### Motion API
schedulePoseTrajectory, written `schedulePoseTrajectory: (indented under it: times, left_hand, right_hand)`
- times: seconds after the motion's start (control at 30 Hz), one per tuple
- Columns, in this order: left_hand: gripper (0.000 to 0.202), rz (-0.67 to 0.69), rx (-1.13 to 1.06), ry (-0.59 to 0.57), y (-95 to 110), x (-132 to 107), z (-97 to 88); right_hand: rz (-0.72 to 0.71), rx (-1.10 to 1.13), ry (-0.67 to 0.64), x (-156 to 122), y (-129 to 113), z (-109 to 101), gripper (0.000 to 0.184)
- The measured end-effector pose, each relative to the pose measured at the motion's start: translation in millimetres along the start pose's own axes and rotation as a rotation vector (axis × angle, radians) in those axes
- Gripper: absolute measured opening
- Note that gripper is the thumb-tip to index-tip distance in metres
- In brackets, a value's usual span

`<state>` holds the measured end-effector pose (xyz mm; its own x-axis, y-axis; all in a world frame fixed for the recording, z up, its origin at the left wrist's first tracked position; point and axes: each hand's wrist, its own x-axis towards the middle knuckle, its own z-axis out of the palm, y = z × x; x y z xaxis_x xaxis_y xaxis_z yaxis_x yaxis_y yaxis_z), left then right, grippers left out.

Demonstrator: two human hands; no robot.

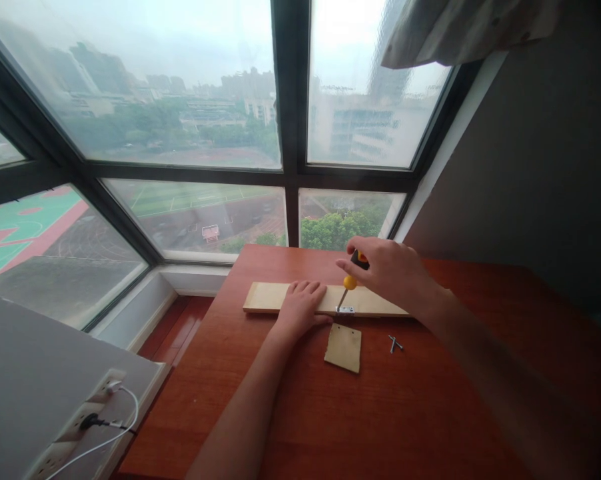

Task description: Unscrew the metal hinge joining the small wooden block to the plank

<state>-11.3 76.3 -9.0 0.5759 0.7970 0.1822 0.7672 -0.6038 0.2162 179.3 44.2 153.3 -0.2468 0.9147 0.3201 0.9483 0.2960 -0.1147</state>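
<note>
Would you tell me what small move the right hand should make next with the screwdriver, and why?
Probably press down and turn the screwdriver: the right hand grips it with its tip on the small metal bracket at the edge of the plank, where the left hand lies flat, bracing it. Loose screws lie nearby on the table.

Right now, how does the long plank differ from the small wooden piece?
The long plank is long and narrow; the small wooden piece is short, nearly square. The left hand presses the plank; the small piece lies untouched. Both are pale wood, flat on the table.
</note>
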Motion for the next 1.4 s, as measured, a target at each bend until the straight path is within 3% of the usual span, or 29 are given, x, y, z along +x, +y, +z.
schedulePoseTrajectory:
  times: [0.07, 0.17, 0.33, 0.6, 0.77, 1.07, 1.23, 1.33, 1.4]
  left_hand:
    - [0.067, 0.004, 0.002, 0.007, 0.2, -0.4, 0.1]
    - [0.067, 0.01, 0.002, 0.028, 0.7, -0.6, 0.9]
    - [0.064, -0.003, -0.001, 0.03, 1.5, -0.5, 1.2]
    - [0.065, -0.002, -0.006, 0.033, 1.3, -0.4, 1.7]
    - [0.064, 0.003, -0.004, 0.031, 1.1, 0.0, 2.0]
    - [0.062, 0.004, 0.009, 0.036, 1.0, -1.0, 3.4]
    - [0.063, 0.008, 0.018, 0.044, 0.5, -0.6, 4.2]
    - [0.064, 0.008, 0.017, 0.04, 0.6, -0.7, 3.9]
    - [0.064, 0.005, 0.016, 0.038, 0.9, -0.9, 3.7]
  right_hand:
    - [0.004, -0.018, -0.005, 1.1, 0.0, 0.5, 0.03]
    - [-0.037, 0.046, 0.002, -0.4, 2.0, 1.3, 0.015]
    - [-0.073, 0.098, -0.004, -4.3, 4.3, 0.6, 0.039]
    - [-0.011, 0.057, 0.029, -1.9, 6.8, 3.9, 0.023]
    - [-0.122, 0.234, -0.031, -5.8, 8.3, 2.1, 0.047]
    - [0.007, 0.021, 0.014, -2.7, 5.0, 3.4, 0.026]
    - [-0.068, 0.111, -0.007, -6.1, 8.5, 2.3, 0.047]
    - [-0.025, 0.045, 0.011, -6.5, 7.7, 0.2, 0.027]
    - [0.004, 0.004, 0.02, -5.5, 6.9, -0.4, 0.025]
